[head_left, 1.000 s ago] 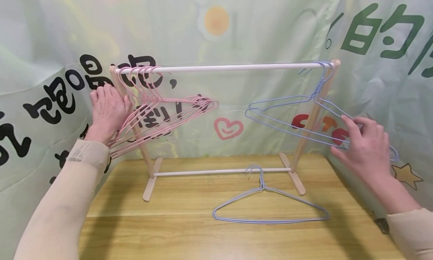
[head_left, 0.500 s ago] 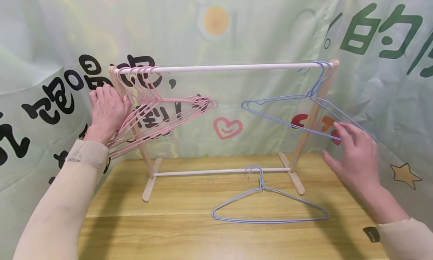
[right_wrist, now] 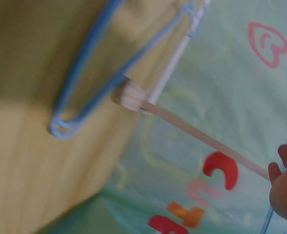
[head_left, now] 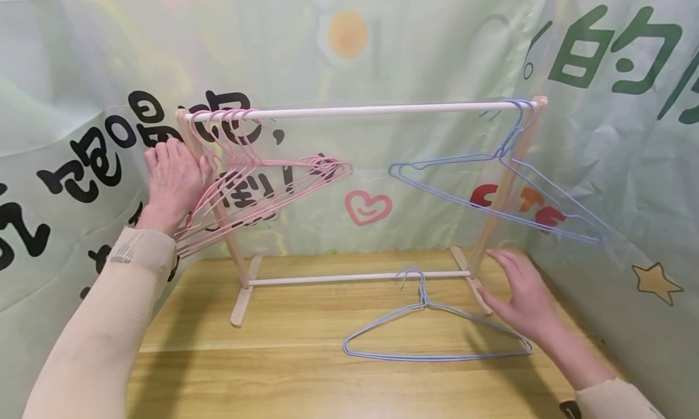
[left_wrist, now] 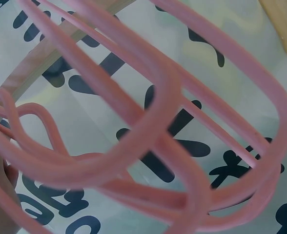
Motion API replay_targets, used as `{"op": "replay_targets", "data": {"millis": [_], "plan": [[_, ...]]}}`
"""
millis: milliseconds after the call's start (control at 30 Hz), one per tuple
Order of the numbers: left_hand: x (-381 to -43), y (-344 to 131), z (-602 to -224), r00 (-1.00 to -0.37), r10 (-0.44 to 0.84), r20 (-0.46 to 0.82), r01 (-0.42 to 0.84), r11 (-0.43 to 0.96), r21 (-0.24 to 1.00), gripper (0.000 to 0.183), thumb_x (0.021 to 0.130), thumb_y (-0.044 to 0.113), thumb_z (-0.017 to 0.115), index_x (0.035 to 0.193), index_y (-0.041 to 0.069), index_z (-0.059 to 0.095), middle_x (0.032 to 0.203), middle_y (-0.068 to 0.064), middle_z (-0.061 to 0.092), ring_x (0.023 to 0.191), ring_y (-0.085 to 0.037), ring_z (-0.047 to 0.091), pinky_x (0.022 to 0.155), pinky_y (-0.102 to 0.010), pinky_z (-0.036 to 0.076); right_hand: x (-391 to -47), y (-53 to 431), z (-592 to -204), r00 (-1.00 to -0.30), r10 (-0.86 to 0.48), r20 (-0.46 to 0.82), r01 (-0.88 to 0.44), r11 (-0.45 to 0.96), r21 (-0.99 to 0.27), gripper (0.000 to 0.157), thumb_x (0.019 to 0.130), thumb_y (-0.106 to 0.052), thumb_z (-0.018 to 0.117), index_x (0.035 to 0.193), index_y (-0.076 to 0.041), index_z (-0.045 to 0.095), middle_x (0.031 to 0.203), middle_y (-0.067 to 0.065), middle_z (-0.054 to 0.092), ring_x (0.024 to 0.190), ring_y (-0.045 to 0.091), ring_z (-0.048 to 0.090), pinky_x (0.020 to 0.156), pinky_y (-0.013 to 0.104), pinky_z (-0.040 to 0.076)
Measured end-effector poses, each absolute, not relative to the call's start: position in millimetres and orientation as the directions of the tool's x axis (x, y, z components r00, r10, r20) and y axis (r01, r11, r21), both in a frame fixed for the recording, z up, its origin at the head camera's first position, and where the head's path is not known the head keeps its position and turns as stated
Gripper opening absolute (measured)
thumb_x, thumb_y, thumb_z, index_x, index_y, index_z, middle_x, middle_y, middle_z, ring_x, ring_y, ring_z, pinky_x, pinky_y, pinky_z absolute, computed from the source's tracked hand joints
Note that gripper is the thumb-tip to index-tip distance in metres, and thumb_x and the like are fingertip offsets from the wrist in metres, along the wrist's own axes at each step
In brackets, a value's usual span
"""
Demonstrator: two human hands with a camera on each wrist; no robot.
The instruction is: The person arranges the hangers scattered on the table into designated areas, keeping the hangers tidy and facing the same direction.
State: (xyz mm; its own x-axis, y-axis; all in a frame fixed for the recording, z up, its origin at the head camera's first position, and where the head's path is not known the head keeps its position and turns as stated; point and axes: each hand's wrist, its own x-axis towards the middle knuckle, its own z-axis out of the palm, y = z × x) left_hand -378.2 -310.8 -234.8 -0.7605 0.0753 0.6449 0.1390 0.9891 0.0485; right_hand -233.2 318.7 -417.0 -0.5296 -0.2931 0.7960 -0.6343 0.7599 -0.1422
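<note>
A small clothes rack has a white top rail and wooden posts. My left hand grips its left post near the top, beside several pink wire hangers that hang on the rail. Part of that grip is hidden behind the hand. Blue wire hangers hang at the rail's right end. Flat on the table lie blue hangers, stacked closely, their hooks by the lower bar. Over their right end hovers my right hand, fingers loosely spread, holding nothing. The right wrist view also shows its fingers.
The wooden table spreads under the rack. Feet such as the right one and a white lower bar sit close to the tabletop. A printed cloth backdrop stands behind and along both sides.
My right hand has let go of the hanging blue hangers' right end and moved down and left towards those on the table. The hanging blue hangers swung slightly left. My left hand stays put.
</note>
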Motion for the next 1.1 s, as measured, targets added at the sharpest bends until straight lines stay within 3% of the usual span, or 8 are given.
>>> {"op": "replay_targets", "data": {"millis": [200, 267, 367, 433, 500, 733, 1100], "plan": [[-378.1, -311.3, -234.9, -0.762, 0.076, 0.643, 0.139, 0.989, 0.048, 0.047, 0.106, 0.031, 0.033, 0.097, -0.014, 0.043, 0.097, -0.028, 0.035, 0.096, -0.050, 0.032, 0.096, -0.062, 0.020, -231.6, 317.5, -445.4, -0.574, -0.377, 0.726, -0.684, 0.709, -0.173, 0.090, 0.095, -0.070, 0.056, 0.139, 0.010, 0.055, 0.130, 0.028, 0.060, 0.114, 0.048, 0.055, 0.116, 0.014, 0.018], [-378.0, -311.4, -234.8, -0.763, 0.075, 0.643, 0.138, 0.989, 0.049, 0.047, 0.106, 0.031, 0.034, 0.098, -0.015, 0.043, 0.097, -0.028, 0.035, 0.096, -0.050, 0.032, 0.095, -0.062, 0.020, -229.9, 317.6, -452.1, -0.604, -0.396, 0.691, -0.680, 0.708, -0.189, 0.088, 0.091, -0.063, 0.069, 0.140, 0.009, 0.054, 0.132, 0.027, 0.060, 0.116, 0.047, 0.055, 0.116, 0.025, 0.027], [-378.0, -311.3, -235.0, -0.761, 0.076, 0.644, 0.139, 0.989, 0.048, 0.047, 0.106, 0.031, 0.034, 0.098, -0.015, 0.043, 0.098, -0.028, 0.035, 0.096, -0.050, 0.032, 0.095, -0.062, 0.020, -225.8, 318.1, -461.4, -0.665, -0.418, 0.619, -0.657, 0.721, -0.220, 0.090, 0.078, -0.043, 0.088, 0.144, 0.007, 0.052, 0.138, 0.026, 0.057, 0.121, 0.048, 0.053, 0.110, 0.050, 0.040], [-378.3, -311.2, -235.3, -0.760, 0.077, 0.645, 0.140, 0.989, 0.048, 0.047, 0.106, 0.031, 0.034, 0.098, -0.015, 0.043, 0.098, -0.028, 0.036, 0.096, -0.050, 0.032, 0.095, -0.062, 0.020, -222.3, 317.7, -466.2, -0.715, -0.424, 0.556, -0.630, 0.735, -0.249, 0.096, 0.070, -0.032, 0.093, 0.147, 0.004, 0.049, 0.142, 0.027, 0.054, 0.125, 0.048, 0.051, 0.099, 0.065, 0.043], [-378.7, -311.3, -235.6, -0.759, 0.078, 0.646, 0.142, 0.989, 0.047, 0.048, 0.106, 0.031, 0.034, 0.098, -0.015, 0.043, 0.098, -0.028, 0.035, 0.096, -0.050, 0.032, 0.096, -0.062, 0.020, -219.0, 317.2, -470.4, -0.763, -0.424, 0.488, -0.601, 0.742, -0.296, 0.102, 0.067, -0.032, 0.096, 0.150, 0.002, 0.047, 0.146, 0.028, 0.050, 0.129, 0.051, 0.048, 0.097, 0.072, 0.042], [-378.3, -310.6, -234.9, -0.762, 0.079, 0.643, 0.140, 0.989, 0.044, 0.048, 0.106, 0.031, 0.033, 0.098, -0.015, 0.043, 0.097, -0.028, 0.035, 0.096, -0.050, 0.032, 0.095, -0.062, 0.020, -212.1, 319.4, -483.9, -0.862, -0.429, 0.270, -0.507, 0.737, -0.447, 0.117, 0.065, -0.053, 0.094, 0.154, 0.002, 0.040, 0.151, 0.028, 0.046, 0.135, 0.055, 0.043, 0.101, 0.078, 0.036], [-376.6, -309.7, -234.4, -0.768, 0.074, 0.636, 0.133, 0.990, 0.045, 0.047, 0.106, 0.031, 0.033, 0.098, -0.015, 0.043, 0.097, -0.028, 0.035, 0.096, -0.049, 0.032, 0.095, -0.062, 0.020, -212.3, 325.8, -491.5, -0.882, -0.453, 0.129, -0.452, 0.737, -0.503, 0.123, 0.062, -0.058, 0.093, 0.154, 0.004, 0.040, 0.151, 0.033, 0.044, 0.134, 0.060, 0.041, 0.100, 0.079, 0.036]]}}
